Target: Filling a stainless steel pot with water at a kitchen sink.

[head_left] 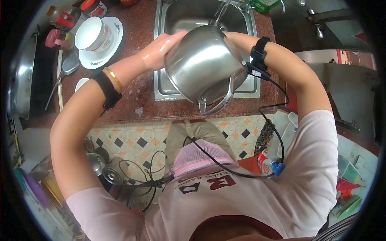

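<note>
A stainless steel pot (202,60) with a looped metal handle (227,99) is tilted over the front of the steel sink (157,87). Its base faces me and its mouth points away, so the inside is hidden. My left hand (161,49), wet and shiny, grips the pot's left side, with some fingers out of sight behind it. From the right, my right forearm (283,60) reaches behind the pot, which hides the right hand. A stream of water (221,13) runs down just beyond the pot.
Left on the red-brown countertop (132,87) are stacked white bowls (90,33) on a scalloped plate (116,27), a ladle (71,64) and several jars. A green bottle (262,4) stands behind the sink. A black cable (282,138) hangs from my right wrist strap (260,52).
</note>
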`<state>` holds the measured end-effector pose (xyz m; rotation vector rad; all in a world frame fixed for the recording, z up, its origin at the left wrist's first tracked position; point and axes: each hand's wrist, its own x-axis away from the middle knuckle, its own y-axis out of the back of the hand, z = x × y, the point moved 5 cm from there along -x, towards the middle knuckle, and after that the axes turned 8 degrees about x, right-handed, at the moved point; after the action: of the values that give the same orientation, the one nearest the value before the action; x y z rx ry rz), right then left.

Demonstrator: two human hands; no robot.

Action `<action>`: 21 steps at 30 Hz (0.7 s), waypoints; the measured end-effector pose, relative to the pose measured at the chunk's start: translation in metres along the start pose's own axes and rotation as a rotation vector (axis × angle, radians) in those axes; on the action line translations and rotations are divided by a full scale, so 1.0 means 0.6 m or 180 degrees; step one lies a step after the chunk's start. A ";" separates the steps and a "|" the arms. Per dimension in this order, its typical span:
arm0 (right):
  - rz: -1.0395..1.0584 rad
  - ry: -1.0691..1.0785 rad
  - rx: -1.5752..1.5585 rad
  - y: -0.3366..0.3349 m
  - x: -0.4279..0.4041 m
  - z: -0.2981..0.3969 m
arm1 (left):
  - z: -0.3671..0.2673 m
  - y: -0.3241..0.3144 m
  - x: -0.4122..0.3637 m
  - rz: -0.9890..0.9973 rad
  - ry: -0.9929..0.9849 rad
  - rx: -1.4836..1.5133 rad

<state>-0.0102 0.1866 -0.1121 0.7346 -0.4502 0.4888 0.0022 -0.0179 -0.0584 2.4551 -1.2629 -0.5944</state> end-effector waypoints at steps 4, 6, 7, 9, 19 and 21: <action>0.0206 0.0041 0.0030 -0.015 -0.029 0.014 | 0.010 0.005 0.018 -0.0142 -0.0034 -0.0089; 0.0263 0.0032 0.0049 -0.018 -0.028 0.013 | 0.013 0.012 0.016 -0.0212 -0.0178 -0.0220; 0.0283 0.0019 0.0030 -0.020 -0.025 0.008 | 0.016 0.013 0.012 -0.0198 -0.0356 -0.0385; 0.0399 0.0081 0.0048 -0.032 -0.014 0.018 | 0.020 0.018 0.016 -0.0211 -0.0485 -0.0313; 0.0389 -0.0072 0.0130 -0.035 0.090 0.002 | 0.018 0.015 0.024 -0.0568 -0.0471 -0.0300; 0.0342 -0.0114 0.0109 -0.043 0.100 -0.006 | 0.015 0.015 0.021 -0.0545 -0.0489 -0.0294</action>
<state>0.0530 0.1882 -0.0948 0.7558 -0.5178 0.5858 -0.0018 -0.0343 -0.0648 2.4963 -1.0586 -0.8814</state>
